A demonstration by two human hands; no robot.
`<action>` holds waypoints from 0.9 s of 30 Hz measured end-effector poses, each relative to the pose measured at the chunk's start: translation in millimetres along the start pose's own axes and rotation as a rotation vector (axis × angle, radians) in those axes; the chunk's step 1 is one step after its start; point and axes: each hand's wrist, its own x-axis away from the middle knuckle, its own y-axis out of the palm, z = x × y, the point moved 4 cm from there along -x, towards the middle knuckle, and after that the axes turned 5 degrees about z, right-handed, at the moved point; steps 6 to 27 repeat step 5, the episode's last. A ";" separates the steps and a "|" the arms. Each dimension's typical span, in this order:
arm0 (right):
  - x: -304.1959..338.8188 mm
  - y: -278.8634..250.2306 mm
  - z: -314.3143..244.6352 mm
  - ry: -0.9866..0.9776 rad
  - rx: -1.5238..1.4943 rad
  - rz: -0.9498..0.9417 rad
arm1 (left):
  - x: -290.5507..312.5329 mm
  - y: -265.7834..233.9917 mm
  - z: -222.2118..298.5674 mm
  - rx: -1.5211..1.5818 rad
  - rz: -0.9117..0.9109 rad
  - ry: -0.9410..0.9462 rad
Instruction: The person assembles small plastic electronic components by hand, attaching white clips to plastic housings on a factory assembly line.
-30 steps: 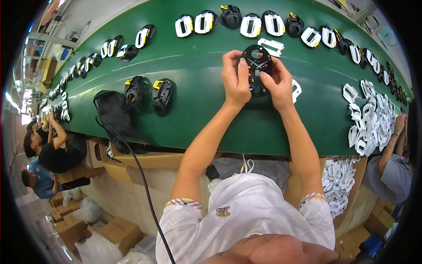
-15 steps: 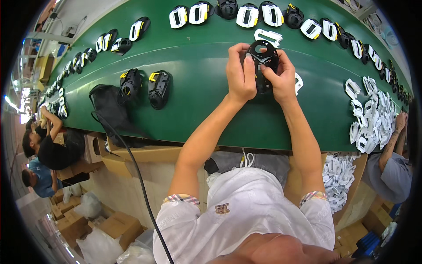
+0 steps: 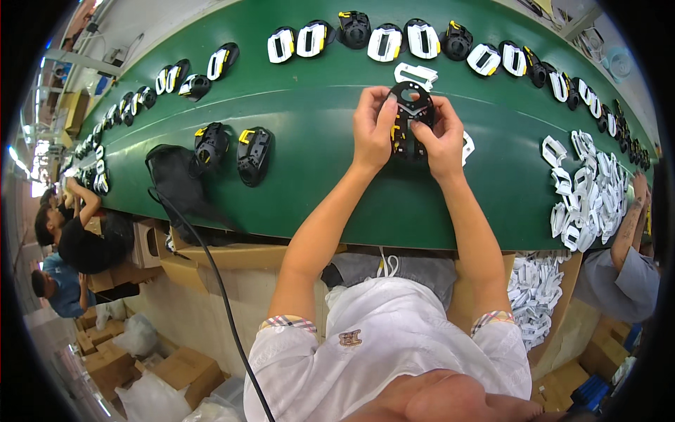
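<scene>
Both my hands hold a black plastic housing (image 3: pixel 410 95) over the green table, its flat face with a round opening toward me. My left hand (image 3: pixel 373 133) grips its left side, the thumb along the edge. My right hand (image 3: pixel 443 141) closes on the right side, its thumb pressed onto the middle of the face. Yellow bits show along the housing's left edge. Just beyond it lies a white plastic frame (image 3: pixel 422 73). Another white piece (image 3: pixel 467 148) beside my right hand is partly hidden by it.
Two black housings with yellow clips (image 3: pixel 254 158) and a black bag (image 3: pixel 174 176) with a cable lie left. White frames are heaped (image 3: pixel 590 193) at right. Assembled black-and-white units (image 3: pixel 385 43) line the far side. A white-filled carton (image 3: pixel 536 295) stands below; co-workers sit at both sides.
The held housing has been turned slightly, so yellow parts now show at its left edge. Both hands sit a little lower and further left in the view, which has itself shifted.
</scene>
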 end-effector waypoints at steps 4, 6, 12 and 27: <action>3.1 0.9 2.7 0.035 -0.002 0.033 | 1.9 -0.7 -2.1 0.082 0.073 0.043; 2.7 1.9 5.8 0.077 -0.065 0.019 | 2.0 -1.4 -2.5 0.083 0.071 0.042; 2.7 1.9 5.8 0.077 -0.065 0.019 | 2.0 -1.4 -2.5 0.083 0.071 0.042; 2.7 1.9 5.8 0.077 -0.065 0.019 | 2.0 -1.4 -2.5 0.083 0.071 0.042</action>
